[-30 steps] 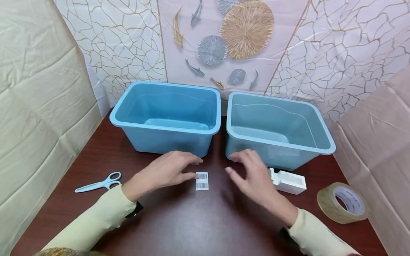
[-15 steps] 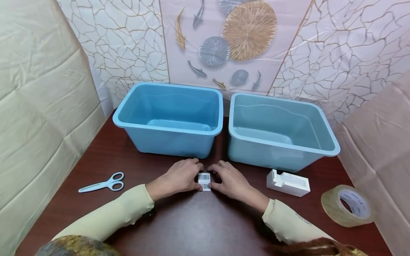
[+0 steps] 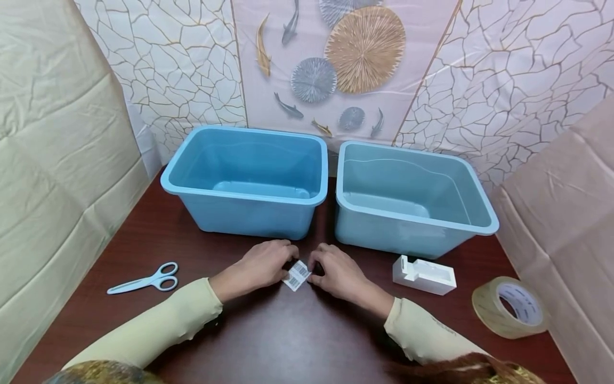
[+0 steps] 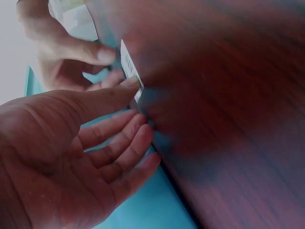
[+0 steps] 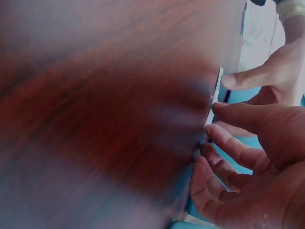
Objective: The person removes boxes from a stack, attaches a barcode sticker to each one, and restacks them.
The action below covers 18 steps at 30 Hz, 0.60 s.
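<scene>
A small white label (image 3: 297, 276) printed with two barcodes is at the middle of the dark wooden table, turned cornerwise between both hands. My left hand (image 3: 264, 264) pinches its left side, thumb on the near face in the left wrist view. At the right corner, the thumb and forefinger of my right hand (image 3: 338, 271) grip the label. The left wrist view shows the label (image 4: 128, 66) nearly edge-on, with the left thumb over its lower part. Remaining fingers of both hands curl loosely near the tabletop.
Behind the hands stand a blue bin (image 3: 244, 213) and a grey-blue bin (image 3: 384, 232). Light blue scissors (image 3: 146, 280) lie to the left. On the right are a white box-shaped holder (image 3: 427, 276) and a roll of clear tape (image 3: 494, 314). Fabric hangs around the table.
Both hands came inward to the label and took hold of its sides. The label has turned from square-on to cornerwise. Bins, scissors and tape stay where they were.
</scene>
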### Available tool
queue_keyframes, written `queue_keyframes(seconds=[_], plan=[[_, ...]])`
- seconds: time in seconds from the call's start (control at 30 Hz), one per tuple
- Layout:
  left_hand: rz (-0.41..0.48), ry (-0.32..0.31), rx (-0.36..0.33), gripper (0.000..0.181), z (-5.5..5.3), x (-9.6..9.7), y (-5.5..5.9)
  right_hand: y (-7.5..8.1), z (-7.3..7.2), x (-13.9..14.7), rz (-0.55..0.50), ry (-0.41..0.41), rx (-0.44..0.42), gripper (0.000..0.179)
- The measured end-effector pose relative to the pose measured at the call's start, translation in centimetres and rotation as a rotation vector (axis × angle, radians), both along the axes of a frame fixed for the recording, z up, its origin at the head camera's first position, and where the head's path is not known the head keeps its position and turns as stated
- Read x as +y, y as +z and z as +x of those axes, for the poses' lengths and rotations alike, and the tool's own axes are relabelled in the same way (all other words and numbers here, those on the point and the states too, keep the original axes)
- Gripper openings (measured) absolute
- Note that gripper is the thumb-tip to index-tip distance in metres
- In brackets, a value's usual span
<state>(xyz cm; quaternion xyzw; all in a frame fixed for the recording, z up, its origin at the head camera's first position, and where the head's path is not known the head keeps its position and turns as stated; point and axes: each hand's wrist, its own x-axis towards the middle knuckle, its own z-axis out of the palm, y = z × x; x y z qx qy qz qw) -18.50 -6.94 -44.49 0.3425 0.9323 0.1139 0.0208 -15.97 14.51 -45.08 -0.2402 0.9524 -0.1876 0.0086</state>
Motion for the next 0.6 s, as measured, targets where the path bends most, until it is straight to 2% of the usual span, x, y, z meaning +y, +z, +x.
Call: queue_keyframes(seconds=[0.1,0.2,0.3,0.43,0.6], plan=[[-0.006,0.026,0.021,0.029,0.0,-0.4,0.1,0.1,0.4,0.1,0.001,0.032,-0.002,0.022],[-0.003,0.027,0.038,0.021,-0.1,-0.7,0.1,0.0,0.4,0.1,0.0,0.058,-0.003,0.021],[0.003,0.004,0.055,0.016,-0.2,-0.6,0.0,0.0,0.0,-0.1,0.001,0.077,0.003,0.022],[-0.019,0.01,0.108,0.014,-0.6,-0.3,-0.2,0.1,-1.0,-0.4,0.002,0.099,-0.013,0.037],[-0.073,0.015,0.157,0.014,-0.7,0.0,-0.3,0.1,-1.8,-0.7,0.032,0.089,-0.042,0.033]])
